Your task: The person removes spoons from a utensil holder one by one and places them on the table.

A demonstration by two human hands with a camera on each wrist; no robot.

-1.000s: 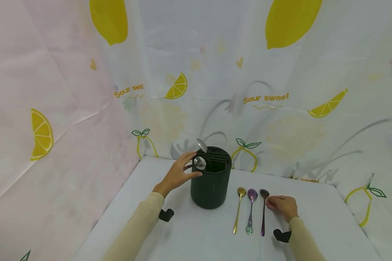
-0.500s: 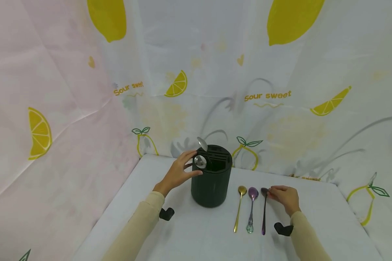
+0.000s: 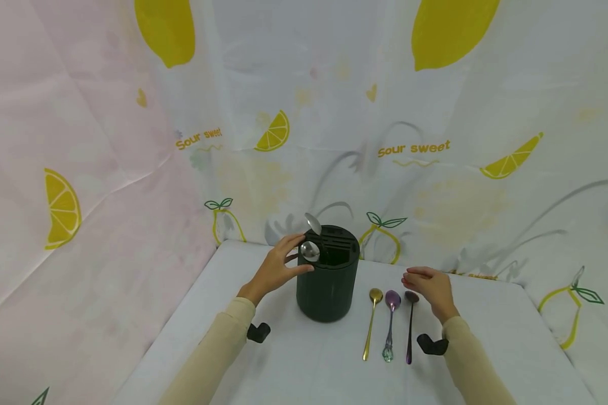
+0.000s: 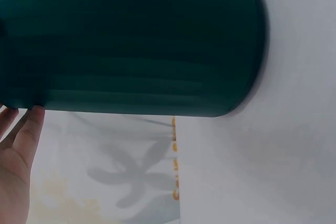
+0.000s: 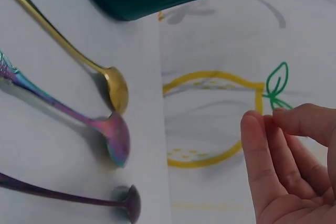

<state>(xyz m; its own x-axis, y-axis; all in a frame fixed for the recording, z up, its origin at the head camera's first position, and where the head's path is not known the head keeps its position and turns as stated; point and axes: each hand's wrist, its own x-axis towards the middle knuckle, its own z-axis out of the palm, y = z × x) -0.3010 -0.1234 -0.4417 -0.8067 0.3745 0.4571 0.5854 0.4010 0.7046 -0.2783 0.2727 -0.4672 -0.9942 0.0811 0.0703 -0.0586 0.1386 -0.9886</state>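
Observation:
My left hand (image 3: 277, 265) spans the upper side of a dark green utensil holder (image 3: 326, 298), thumb in front and fingers behind. In the left wrist view, fingertips (image 4: 35, 116) press against the holder's wall (image 4: 131, 51). Two silver spoons (image 3: 311, 252) stand in the holder, bowls up. My right hand (image 3: 433, 289) is raised just behind the dark spoon (image 3: 410, 326), its loosely bent fingers holding nothing. To that spoon's left lie a purple spoon with a greenish handle end (image 3: 391, 318) and a gold spoon (image 3: 371, 323).
The white-covered table (image 3: 304, 365) meets a lemon-printed cloth backdrop (image 3: 304, 185) just behind the holder. The holder's top has narrow slots at the back and a larger opening at the front. Black camera mounts sit on both wrists.
My right hand has come off the dark spoon's bowl and moved up and slightly left, away from it. The spoon stays on the table. My left hand keeps its place on the holder.

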